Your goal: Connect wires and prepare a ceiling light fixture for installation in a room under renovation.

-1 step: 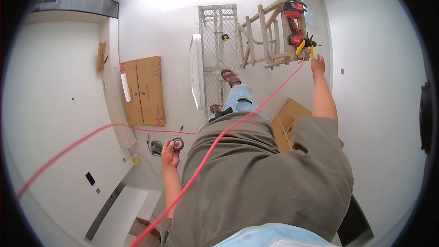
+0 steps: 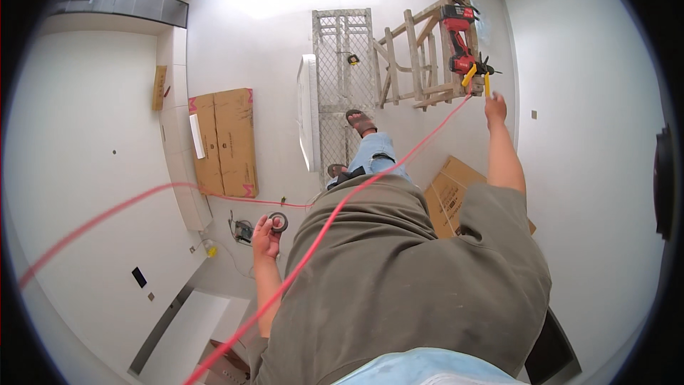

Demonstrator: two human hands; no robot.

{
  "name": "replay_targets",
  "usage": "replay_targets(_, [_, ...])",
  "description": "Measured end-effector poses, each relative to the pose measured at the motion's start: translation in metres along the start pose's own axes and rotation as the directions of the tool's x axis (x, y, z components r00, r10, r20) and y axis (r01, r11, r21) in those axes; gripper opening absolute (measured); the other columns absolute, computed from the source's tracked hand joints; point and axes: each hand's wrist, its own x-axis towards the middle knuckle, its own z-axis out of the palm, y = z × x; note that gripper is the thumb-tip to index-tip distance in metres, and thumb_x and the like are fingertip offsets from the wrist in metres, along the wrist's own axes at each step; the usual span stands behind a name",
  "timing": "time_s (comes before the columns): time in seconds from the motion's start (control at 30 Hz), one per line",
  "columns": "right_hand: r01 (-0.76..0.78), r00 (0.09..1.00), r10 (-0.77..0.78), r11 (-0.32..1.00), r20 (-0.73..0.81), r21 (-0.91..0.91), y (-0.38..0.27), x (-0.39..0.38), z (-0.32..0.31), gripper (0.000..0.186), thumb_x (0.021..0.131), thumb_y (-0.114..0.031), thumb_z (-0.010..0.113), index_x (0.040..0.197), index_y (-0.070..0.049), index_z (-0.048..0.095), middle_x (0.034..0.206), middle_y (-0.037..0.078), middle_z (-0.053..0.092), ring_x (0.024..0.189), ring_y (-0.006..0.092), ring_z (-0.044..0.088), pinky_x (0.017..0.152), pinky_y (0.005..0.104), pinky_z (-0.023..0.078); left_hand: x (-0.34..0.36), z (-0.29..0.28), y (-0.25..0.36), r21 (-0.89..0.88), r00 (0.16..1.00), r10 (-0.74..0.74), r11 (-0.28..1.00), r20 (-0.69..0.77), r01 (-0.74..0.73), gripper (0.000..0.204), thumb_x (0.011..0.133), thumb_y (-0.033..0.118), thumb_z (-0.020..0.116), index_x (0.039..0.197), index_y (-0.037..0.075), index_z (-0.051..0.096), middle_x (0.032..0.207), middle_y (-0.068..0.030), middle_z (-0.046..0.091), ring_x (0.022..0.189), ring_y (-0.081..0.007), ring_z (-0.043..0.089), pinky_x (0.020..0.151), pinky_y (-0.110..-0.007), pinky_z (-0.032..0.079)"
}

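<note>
Red cable (image 2: pixel 283 286) is shifting leftward, apparently slack, left of our right fingers (image 2: pixel 496 100); whether these are gripping yellow-handled pliers (image 2: pixel 469 75), we cannot tell. Our half-curled left fingers (image 2: pixel 261 228) are holding a black tape roll (image 2: pixel 285 220).

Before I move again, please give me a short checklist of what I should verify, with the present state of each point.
1. Left hand holds the roll of black tape: ok.
2. Right hand has a firm hold on the yellow-handled tool: cannot tell; it is close to one handle.
3. Red cable is clear of your body: not ok; it passes across the view of your shirt.
4. Red drill is secured on the wooden frame: cannot tell.
</note>
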Motion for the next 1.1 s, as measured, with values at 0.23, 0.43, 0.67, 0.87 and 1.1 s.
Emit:
replay_targets(0.23, [0.092,0.903,-0.097,0.995,0.417,0.034,0.044,-0.137,0.013,0.032,0.091,-0.017,0.060,0.119,-0.004,0.068,0.094,0.011,0.071,0.076,0.0185,0.067,0.070,0.0326,0.055,0.016,0.018,0.006,-0.005,0.991,0.115,0.993,0.068,-0.115,0.042,0.093,-0.001,0.056,0.133,0.004,0.046,0.109,-0.0105,0.063,0.101,-0.0226,0.065,0.095,-0.055,0.051])
replay_targets(0.43, [0.038,0.940,-0.256,0.735,0.225,0.677,-0.097,-0.234,-0.076,0.026,0.101,-0.022,0.057,0.108,-0.001,0.069,0.074,-0.003,0.055,0.061,0.0060,0.050,0.056,0.0207,0.043,0.026,0.040,0.026,-0.243,0.927,0.295,0.940,0.231,-0.238,0.036,0.094,0.000,0.059,0.128,0.003,0.048,0.107,-0.0117,0.065,0.098,-0.0230,0.067,0.095,-0.048,0.054])
replay_targets(0.67, [0.515,0.320,-0.923,0.357,0.212,0.779,-0.286,-0.398,-0.196,0.026,0.101,-0.016,0.051,0.106,0.003,0.067,0.080,0.004,0.059,0.072,0.0107,0.054,0.068,0.0246,0.044,0.006,0.056,0.034,-0.453,0.841,0.354,0.879,0.410,-0.150,0.034,0.094,0.000,0.057,0.127,0.000,0.053,0.111,-0.0136,0.066,0.100,-0.0240,0.068,0.097,-0.045,0.055])
replay_targets(0.87, [0.470,-0.482,-0.778,0.158,0.403,0.868,-0.337,-0.523,-0.147,0.019,0.095,-0.011,0.059,0.109,-0.001,0.066,0.093,0.012,0.066,0.085,0.0276,0.066,0.078,0.0348,0.053,-0.024,0.057,0.019,-0.531,0.791,0.398,0.840,0.464,-0.111,0.035,0.091,-0.004,0.061,0.125,0.001,0.057,0.110,-0.0121,0.067,0.102,-0.0220,0.066,0.094,-0.042,0.055])
replay_targets(1.1, [0.866,-0.281,-0.862,-0.039,0.422,0.498,-0.343,-0.574,-0.010,0.056,0.085,-0.002,0.060,0.138,-0.008,0.046,0.122,0.018,0.058,0.114,0.0375,0.058,0.098,0.0477,0.045,-0.045,0.042,-0.007,-0.477,0.804,0.372,0.870,0.464,-0.127,0.028,0.090,-0.002,0.066,0.118,0.004,0.061,0.110,-0.0076,0.068,0.101,-0.0178,0.066,0.087,-0.036,0.054])
